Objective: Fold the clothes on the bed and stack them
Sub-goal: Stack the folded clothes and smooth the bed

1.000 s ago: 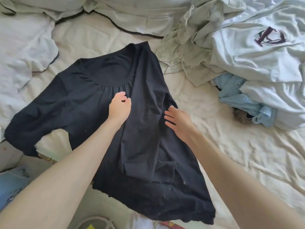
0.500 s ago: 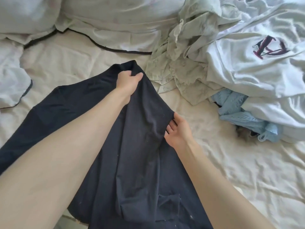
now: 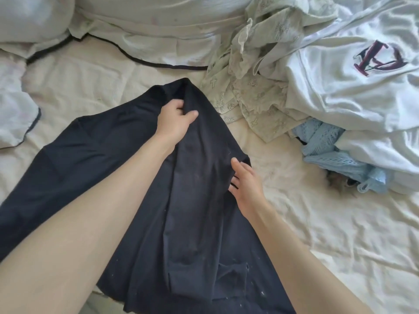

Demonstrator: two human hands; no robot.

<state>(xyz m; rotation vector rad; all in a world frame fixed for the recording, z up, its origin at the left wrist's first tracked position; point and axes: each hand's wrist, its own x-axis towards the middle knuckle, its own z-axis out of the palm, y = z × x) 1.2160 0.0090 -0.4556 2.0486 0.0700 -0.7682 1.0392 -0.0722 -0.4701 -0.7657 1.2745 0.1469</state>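
Folding is being carried out on the dark navy, soft-knit long-sleeved top, which is lying spread on the cream, wrinkled bed sheet in the near middle of the bed. Judging by the lengthwise crease already formed down its right side, the first side fold is being set, and the garment's left sleeve is not yet brought in.

To the left of the top, a pale crumpled quilt with dark piping is lying on the sheet. At the top's far end, near the collar, a ridge of fabric is being pinched by the left hand, thumb on one side and curled fingers on the other. At the top's right edge, the right hand is being curled around the folded border, fingertips tucked under the cloth.

The next move is judged to call for the fold being pulled taut and laid flat, then the left sleeve being drawn across. The limp jersey is likely to sag and slide, so both grips are being needed.

To the right of the top, a pale green lace-trimmed printed garment, a light blue open-knit piece and a white shirt with a maroon emblem are lying heaped and unfolded.
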